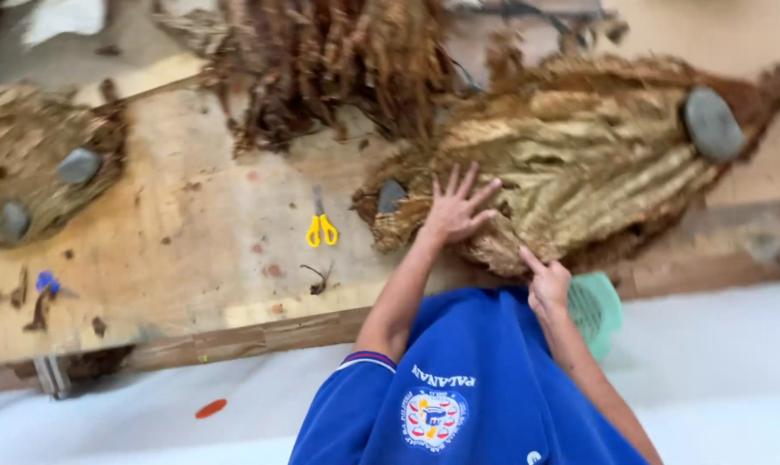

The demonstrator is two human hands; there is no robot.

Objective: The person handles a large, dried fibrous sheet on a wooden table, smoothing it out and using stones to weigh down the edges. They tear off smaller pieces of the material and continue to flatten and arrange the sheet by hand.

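Closest to me is my blue shirt [459, 379], and just past its right shoulder sits a green mesh basket [598, 308] at the edge of the wooden board [200, 250]. My right hand [546, 282] rests on the near edge of a big fan of dried golden-brown leaves [579, 164], index finger stretched out onto the leaf, the other fingers loosely curled; it grips nothing. My left hand [457, 209] lies flat on the same pile a bit farther in, all 5 fingers spread wide and pressing down, holding nothing. Just beside that hand, to its left, a grey stone [391, 195] sits on the leaf edge. Left of that, apart from the leaves, yellow-handled scissors [321, 226] lie on the bare board. At the far right tip of the fan a larger grey stone [713, 125] weighs it down. Far left, another leaf pile [37, 164] carries 2 stones. Beyond everything, a dark heap of shrivelled brown leaves [329, 60] hangs over the back of the board.
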